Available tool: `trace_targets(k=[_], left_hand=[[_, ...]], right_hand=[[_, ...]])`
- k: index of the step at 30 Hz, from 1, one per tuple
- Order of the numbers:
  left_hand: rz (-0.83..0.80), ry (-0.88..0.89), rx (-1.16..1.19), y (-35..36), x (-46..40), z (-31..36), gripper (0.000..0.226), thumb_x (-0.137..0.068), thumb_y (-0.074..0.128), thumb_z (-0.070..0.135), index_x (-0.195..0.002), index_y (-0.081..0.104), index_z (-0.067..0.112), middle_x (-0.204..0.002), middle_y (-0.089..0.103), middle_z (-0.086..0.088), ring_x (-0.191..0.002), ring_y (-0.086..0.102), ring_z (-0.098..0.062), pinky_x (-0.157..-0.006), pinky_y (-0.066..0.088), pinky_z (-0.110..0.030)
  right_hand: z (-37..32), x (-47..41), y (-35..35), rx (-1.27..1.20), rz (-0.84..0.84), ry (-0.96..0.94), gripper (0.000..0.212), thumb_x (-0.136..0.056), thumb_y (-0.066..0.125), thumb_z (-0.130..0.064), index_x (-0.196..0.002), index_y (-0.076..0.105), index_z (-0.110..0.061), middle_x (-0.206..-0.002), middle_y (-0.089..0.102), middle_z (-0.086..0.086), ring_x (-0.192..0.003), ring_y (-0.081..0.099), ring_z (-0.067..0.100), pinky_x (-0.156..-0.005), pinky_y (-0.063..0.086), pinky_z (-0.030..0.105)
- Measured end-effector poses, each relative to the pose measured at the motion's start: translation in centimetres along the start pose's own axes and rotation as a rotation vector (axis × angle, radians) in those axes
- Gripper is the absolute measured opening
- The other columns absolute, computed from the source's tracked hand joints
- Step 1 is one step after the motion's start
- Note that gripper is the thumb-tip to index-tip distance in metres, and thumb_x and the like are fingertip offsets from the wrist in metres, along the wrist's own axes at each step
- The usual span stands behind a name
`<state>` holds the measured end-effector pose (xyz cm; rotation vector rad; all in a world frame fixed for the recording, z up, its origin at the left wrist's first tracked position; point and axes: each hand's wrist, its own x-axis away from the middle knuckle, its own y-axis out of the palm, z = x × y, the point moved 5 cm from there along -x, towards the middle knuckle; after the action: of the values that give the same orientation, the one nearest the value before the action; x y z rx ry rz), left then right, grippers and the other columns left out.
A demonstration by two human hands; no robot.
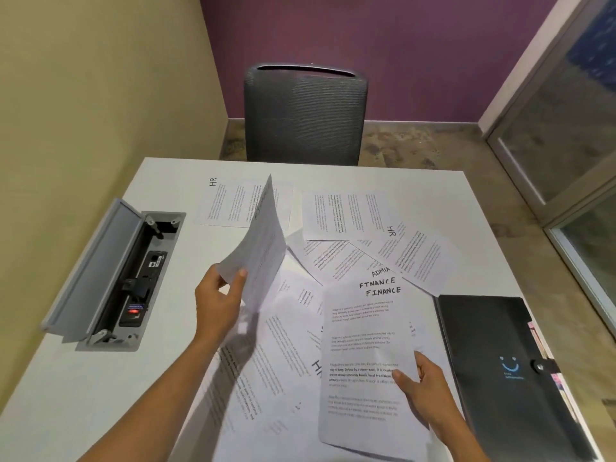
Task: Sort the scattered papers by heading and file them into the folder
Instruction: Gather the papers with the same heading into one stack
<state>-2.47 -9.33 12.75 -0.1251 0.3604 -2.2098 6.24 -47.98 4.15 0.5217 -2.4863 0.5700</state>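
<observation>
Nearest me, my right hand (420, 383) pinches the right edge of a small stack of sheets (365, 361), thumb on top and fingers curled underneath; the top sheet reads FINANCE, and a second FINANCE and an ADMIN heading peek out above it from the sheets behind. Just to the right of that hand the black folder (500, 368) lies shut on the table (83, 378), a pale smile printed on its cover, a snap tab on its right edge and coloured index tabs poking out beside it. My left hand (218, 303) is raised a little farther out, thumb and fingers gripping the lower corner of a single sheet (258, 248) that stands up off the table, tilted so I see it mostly edge-on; its heading is too skewed for me to read. Beneath both hands loose papers (276, 355) overlap in a heap, one showing part of an H heading. Farther on, more sheets fan out across the middle of the table, among them an HR sheet (416, 255) toward the right and another HR page (233, 203) lying flat near the far edge. Off to the left a cable box (133, 278) is set into the table with its grey lid propped open. Beyond the far edge stands a dark mesh chair (305, 111).
</observation>
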Motion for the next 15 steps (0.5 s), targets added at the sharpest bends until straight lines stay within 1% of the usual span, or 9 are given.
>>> trace_targets(k=[2,5,6,8,10,11,13,14,15], left_hand=[[0.002,0.063,0.035,-0.5,0.5,1.3,0.018,-0.092,0.066,0.019,-0.106,0.058,0.028,-0.095,0.063,0.014,-0.089,0.062,-0.006,-0.073,0.051,-0.024],[0.004,0.191,0.047,-1.2,1.0,4.1,0.018,-0.092,0.064,0.025,-0.097,0.056,0.041,-0.089,0.064,0.022,-0.083,0.06,-0.001,-0.069,0.051,-0.017],[0.011,0.236,0.04,-1.4,1.1,5.1,0.016,-0.092,0.063,0.026,-0.093,0.056,0.04,-0.086,0.063,0.024,-0.079,0.058,0.0,-0.066,0.049,-0.017],[0.008,0.316,0.027,-1.7,1.4,7.1,0.015,-0.091,0.062,0.024,-0.089,0.056,0.037,-0.084,0.062,0.023,-0.073,0.055,0.001,-0.062,0.045,-0.017],[-0.028,0.367,0.013,-1.8,1.6,8.6,0.012,-0.09,0.062,0.026,-0.09,0.056,0.036,-0.085,0.062,0.023,-0.072,0.056,0.0,-0.06,0.046,-0.024],[-0.053,0.375,0.008,-1.7,1.6,9.0,0.01,-0.09,0.061,0.028,-0.091,0.056,0.037,-0.085,0.063,0.023,-0.072,0.058,-0.002,-0.061,0.048,-0.029],[-0.111,0.371,-0.007,-1.4,1.7,9.3,0.005,-0.09,0.061,0.036,-0.093,0.057,0.038,-0.086,0.064,0.018,-0.073,0.061,-0.013,-0.062,0.052,-0.039],[-0.137,0.368,-0.024,-1.2,1.9,9.3,0.005,-0.09,0.06,0.041,-0.093,0.058,0.038,-0.085,0.064,0.012,-0.073,0.062,-0.022,-0.061,0.053,-0.045],[-0.162,0.371,-0.043,-0.9,2.1,9.3,0.006,-0.089,0.059,0.044,-0.093,0.058,0.039,-0.085,0.064,0.008,-0.072,0.062,-0.027,-0.06,0.053,-0.048]], right_hand=[[-0.1,0.2,0.1,0.002,-0.004,-0.009,0.026,-0.093,0.065,-0.016,-0.114,0.058,-0.031,-0.113,0.068,-0.011,-0.105,0.065,0.015,-0.086,0.056,0.036],[-0.1,0.2,0.1,0.014,0.001,-0.033,0.028,-0.093,0.066,-0.018,-0.118,0.058,-0.028,-0.113,0.068,-0.011,-0.104,0.066,0.014,-0.082,0.057,0.033],[-0.1,0.1,0.1,0.018,0.005,-0.041,0.028,-0.093,0.065,-0.017,-0.118,0.058,-0.028,-0.112,0.068,-0.011,-0.103,0.065,0.013,-0.082,0.056,0.031],[0.1,-0.1,0.1,0.032,0.027,-0.042,0.027,-0.094,0.063,-0.017,-0.119,0.057,-0.028,-0.112,0.067,-0.011,-0.102,0.064,0.013,-0.085,0.055,0.034],[0.9,-0.4,0.0,0.077,0.074,-0.021,0.026,-0.097,0.061,-0.017,-0.12,0.055,-0.029,-0.112,0.067,-0.011,-0.101,0.064,0.015,-0.083,0.056,0.035],[1.3,-0.5,0.0,0.098,0.104,-0.005,0.025,-0.097,0.059,-0.017,-0.119,0.055,-0.029,-0.11,0.068,-0.01,-0.097,0.066,0.015,-0.079,0.058,0.033],[2.2,-0.8,-0.1,0.133,0.158,0.027,0.021,-0.097,0.058,-0.017,-0.116,0.056,-0.028,-0.103,0.069,-0.008,-0.088,0.068,0.016,-0.065,0.061,0.03],[2.4,-0.7,-0.1,0.151,0.175,0.032,0.019,-0.097,0.058,-0.017,-0.114,0.055,-0.027,-0.099,0.069,-0.008,-0.084,0.068,0.016,-0.059,0.059,0.028],[2.4,-0.7,-0.1,0.165,0.185,0.03,0.018,-0.097,0.058,-0.018,-0.113,0.055,-0.027,-0.097,0.068,-0.008,-0.081,0.067,0.015,-0.056,0.056,0.025]])
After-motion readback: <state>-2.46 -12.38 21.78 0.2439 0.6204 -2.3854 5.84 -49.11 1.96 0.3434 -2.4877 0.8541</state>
